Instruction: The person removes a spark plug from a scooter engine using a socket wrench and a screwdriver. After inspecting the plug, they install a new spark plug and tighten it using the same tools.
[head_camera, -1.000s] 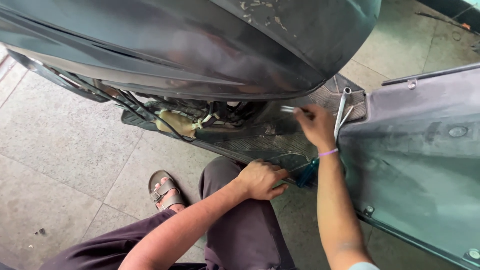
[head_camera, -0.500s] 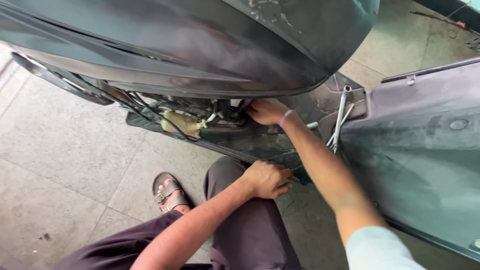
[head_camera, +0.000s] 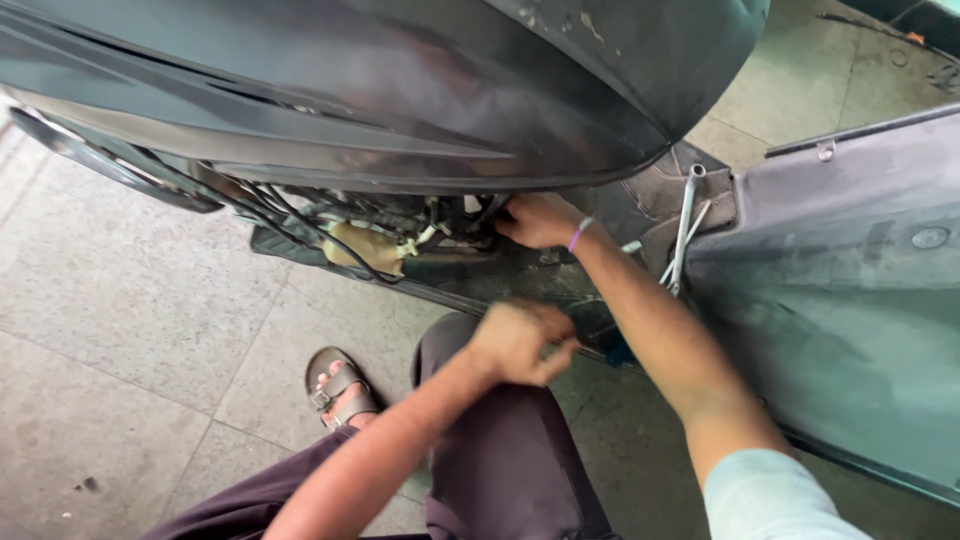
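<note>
Since a moment ago the right hand (head_camera: 540, 220) stays tucked under the dark body panel (head_camera: 400, 90) at centre, fingers hidden among tangled black wires (head_camera: 300, 205), while the left hand (head_camera: 515, 340) curls loosely below.

**One head-worn view, looking down and forward**

We have a single view, from a camera worn on the person's head. It looks steeply down and slightly ahead, over our own knees and a sandalled foot (head_camera: 340, 388) to the tiled floor (head_camera: 120, 300). We sit close: the dark body panel (head_camera: 350, 90) fills the top of the frame, the grey panel (head_camera: 850, 300) the right side. Both forearms enter from the bottom edge, within arm's reach. No second view shares the scene.
</note>
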